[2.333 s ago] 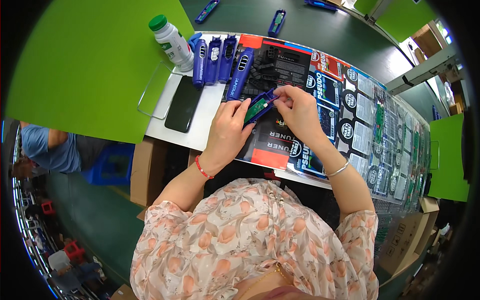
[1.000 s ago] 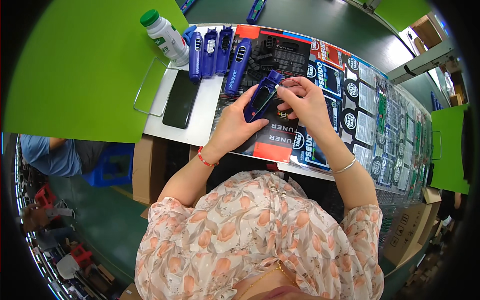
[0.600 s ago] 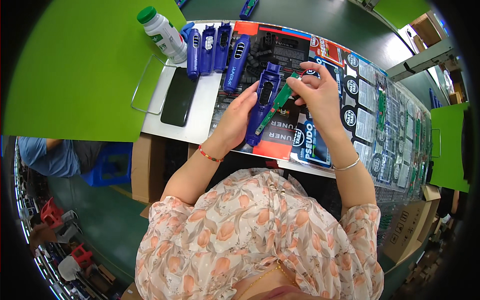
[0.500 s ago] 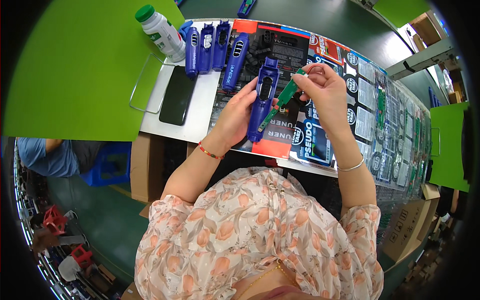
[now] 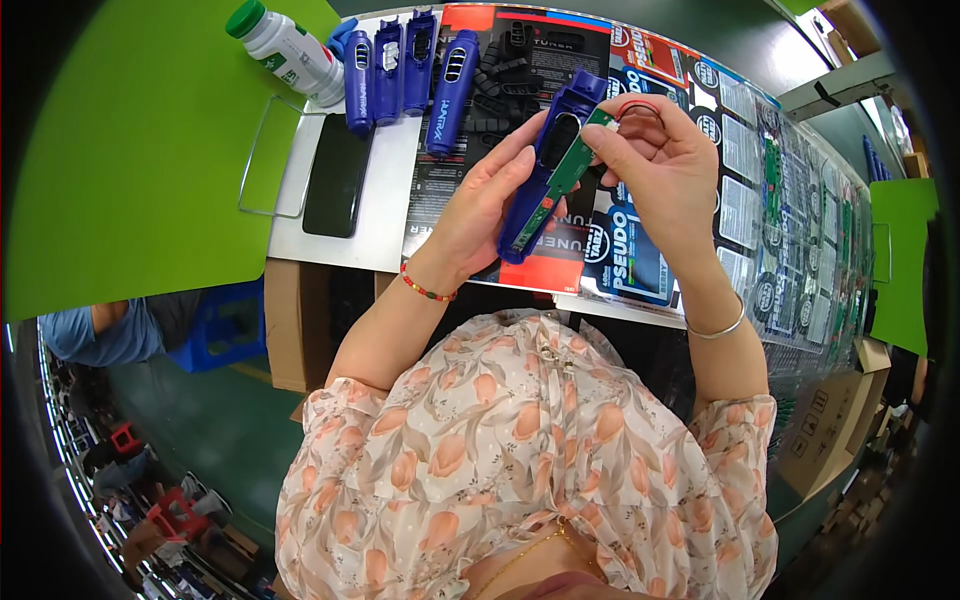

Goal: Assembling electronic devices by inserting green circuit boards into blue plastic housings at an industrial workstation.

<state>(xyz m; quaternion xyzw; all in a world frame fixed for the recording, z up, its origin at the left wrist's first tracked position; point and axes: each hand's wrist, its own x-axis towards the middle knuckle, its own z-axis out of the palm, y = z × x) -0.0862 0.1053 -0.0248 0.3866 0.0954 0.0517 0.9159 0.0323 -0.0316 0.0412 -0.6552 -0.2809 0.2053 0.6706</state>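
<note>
Supporting in left hand (image 5: 488, 192) a blue half-shell casing (image 5: 534, 190), slanted lengthwise away and rightward; pinching in right hand (image 5: 663, 165), the nearer one, the far end of green circuit board (image 5: 572, 168), almost parallel over casing's right side.

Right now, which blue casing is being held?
The casing in the left hand, partly under the green circuit board pinched by the right hand; four others lie on the table.
</note>
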